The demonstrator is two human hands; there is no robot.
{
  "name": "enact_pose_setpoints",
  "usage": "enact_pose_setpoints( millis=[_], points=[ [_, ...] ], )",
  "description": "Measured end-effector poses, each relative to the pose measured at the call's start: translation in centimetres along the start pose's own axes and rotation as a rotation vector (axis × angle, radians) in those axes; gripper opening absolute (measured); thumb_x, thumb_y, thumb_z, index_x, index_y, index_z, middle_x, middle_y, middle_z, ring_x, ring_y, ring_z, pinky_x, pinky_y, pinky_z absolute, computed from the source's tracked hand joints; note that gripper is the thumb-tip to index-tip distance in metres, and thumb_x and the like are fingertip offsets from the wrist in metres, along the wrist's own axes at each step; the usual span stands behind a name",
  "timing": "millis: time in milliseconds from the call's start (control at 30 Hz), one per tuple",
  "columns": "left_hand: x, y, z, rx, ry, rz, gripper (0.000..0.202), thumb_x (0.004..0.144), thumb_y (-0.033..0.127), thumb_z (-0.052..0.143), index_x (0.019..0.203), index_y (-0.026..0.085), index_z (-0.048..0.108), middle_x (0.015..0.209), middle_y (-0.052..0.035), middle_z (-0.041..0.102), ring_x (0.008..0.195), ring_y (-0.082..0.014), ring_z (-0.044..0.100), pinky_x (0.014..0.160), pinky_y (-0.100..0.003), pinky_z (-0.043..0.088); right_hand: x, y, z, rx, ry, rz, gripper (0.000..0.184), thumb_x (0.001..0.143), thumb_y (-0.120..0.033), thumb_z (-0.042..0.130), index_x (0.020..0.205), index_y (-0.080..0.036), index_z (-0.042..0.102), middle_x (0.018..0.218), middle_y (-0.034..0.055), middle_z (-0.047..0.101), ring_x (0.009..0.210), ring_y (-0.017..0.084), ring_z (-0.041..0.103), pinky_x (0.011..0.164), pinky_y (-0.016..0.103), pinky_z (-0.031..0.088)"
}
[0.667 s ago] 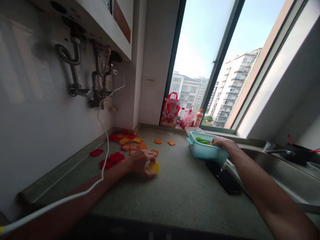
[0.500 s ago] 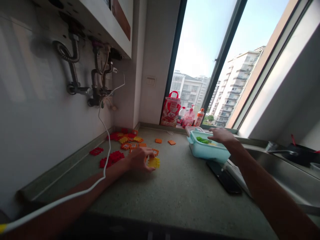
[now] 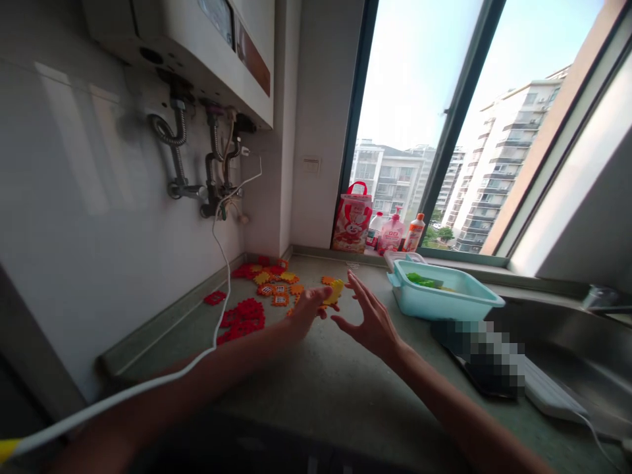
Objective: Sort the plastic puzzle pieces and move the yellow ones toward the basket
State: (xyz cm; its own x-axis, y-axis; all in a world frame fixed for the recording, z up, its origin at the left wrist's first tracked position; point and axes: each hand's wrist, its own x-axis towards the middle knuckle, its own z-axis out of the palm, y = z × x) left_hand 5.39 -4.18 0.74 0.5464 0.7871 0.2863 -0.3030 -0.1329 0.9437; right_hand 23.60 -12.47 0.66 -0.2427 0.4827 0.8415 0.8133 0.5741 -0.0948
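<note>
While the left hand (image 3: 309,311) pinches a yellow interlocking plastic piece (image 3: 334,291) above the desk (image 3: 316,395), the right hand (image 3: 370,322) hangs open just beside it, fingers spread, near scattered red and orange pieces (image 3: 243,320).

Wall: a pale glossy wall (image 3: 74,217) carried flexible steel pipes (image 3: 172,131) beneath a white water heater (image 3: 182,46).
Window: a tall dark-framed window (image 3: 461,112) showed apartment blocks (image 3: 513,164).
Light: bright daylight came from a pale sky (image 3: 419,66).
Furniture: a speckled grey countertop (image 3: 316,388) met a steel sink (image 3: 557,342).
</note>
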Motion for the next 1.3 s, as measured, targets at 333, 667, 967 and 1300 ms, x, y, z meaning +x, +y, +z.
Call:
enact_pose_setpoints(
  millis=[333, 667, 967, 1300],
  points=[
    [-1.9, -2.6, 1.8, -0.327, -0.032, -0.211, 0.067, 0.076, 0.072, 0.076, 0.112, 0.015, 0.07, 0.103, -0.0105, 0.073, 0.087, -0.0203, 0.069, 0.061, -0.024, 0.043, -0.8, 0.0, 0.0, 0.031, 0.0, -0.011, 0.08, 0.093, -0.039, 0.077, 0.162, -0.03, 0.039, 0.13, 0.01, 0.072, 0.111, 0.028, 0.072, 0.095, 0.043, 0.061],
    [-1.5, -3.1, 1.2, -0.39, -0.082, -0.244, 0.059, 0.078, 0.069, 0.08, 0.106, 0.018, 0.071, 0.104, -0.0084, 0.073, 0.08, -0.0183, 0.067, 0.063, -0.026, 0.048, 0.1, -0.5, -0.6, -0.049, 0.037, -0.067, 0.062, 0.092, -0.031, 0.073, 0.15, -0.024, 0.053, 0.128, 0.0095, 0.074, 0.108, 0.026, 0.072, 0.095, 0.04, 0.06],
    [-0.4, -2.9, 0.3, -0.173, -0.274, -0.142, 0.076, 0.085, 0.087, 0.054, 0.118, 0.022, 0.073, 0.118, -0.0129, 0.075, 0.109, -0.0298, 0.069, 0.087, -0.037, 0.052, 1.7, 0.4, -2.9, -0.242, -0.048, -0.071, 0.051, 0.095, -0.035, 0.068, 0.143, -0.023, 0.061, 0.131, 0.0072, 0.074, 0.109, 0.024, 0.071, 0.099, 0.037, 0.056],
    [0.3, 0.0, -2.1, 1.211, -0.431, 0.359, 0.051, 0.1, 0.059, 0.056, 0.136, 0.025, 0.07, 0.134, -0.0122, 0.07, 0.131, -0.0321, 0.056, 0.117, -0.047, 0.034, 11.1, 10.9, -17.2, -0.847, -0.268, 0.699, 0.064, 0.097, -0.068, 0.055, 0.13, -0.016, 0.073, 0.107, 0.0167, 0.078, 0.094, 0.027, 0.073, 0.081, 0.037, 0.052]
  ],
)
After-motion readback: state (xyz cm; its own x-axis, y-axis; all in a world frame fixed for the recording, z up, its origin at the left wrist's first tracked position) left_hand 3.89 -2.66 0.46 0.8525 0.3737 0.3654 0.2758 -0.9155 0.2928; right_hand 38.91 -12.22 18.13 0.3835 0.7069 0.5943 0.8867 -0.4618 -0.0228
